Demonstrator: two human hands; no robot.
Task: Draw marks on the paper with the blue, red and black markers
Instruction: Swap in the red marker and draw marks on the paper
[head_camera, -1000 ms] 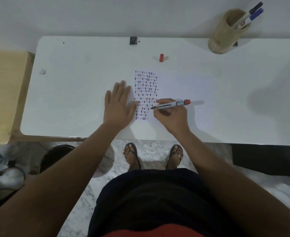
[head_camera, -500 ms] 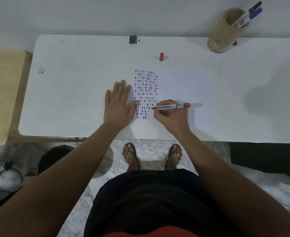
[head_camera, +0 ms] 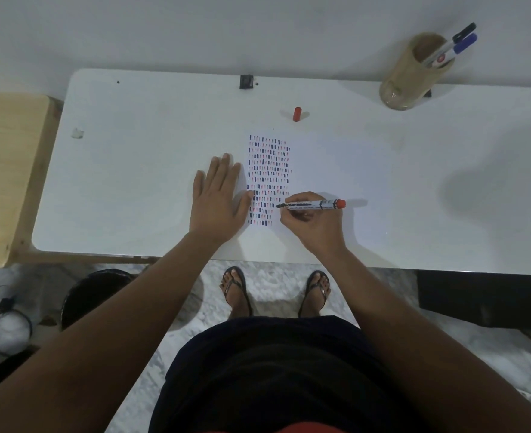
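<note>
Gripping the red marker near its front half, the right hand has thumb and fingers curled closed around the barrel, with the tip pointing left at the right edge of the block of marks on the paper. Whether the tip touches the sheet cannot be told. Left of the marks, the left hand lies flat and spread, holding nothing, its thumb against the left edge of the marks, pinning the sheet.

The marker looks light and rigid, with a smooth barrel likely to slip if pinched too far back, so a hold close to the tip seems best for short strokes. The paper is thin and would probably slide on the smooth white table, which is why it needs pressing down.

Beyond the marks, farther from the person, the red cap stands alone on the table. Well beyond and to the right of the marks, a tan holder keeps the black marker and blue marker, both capped.
</note>
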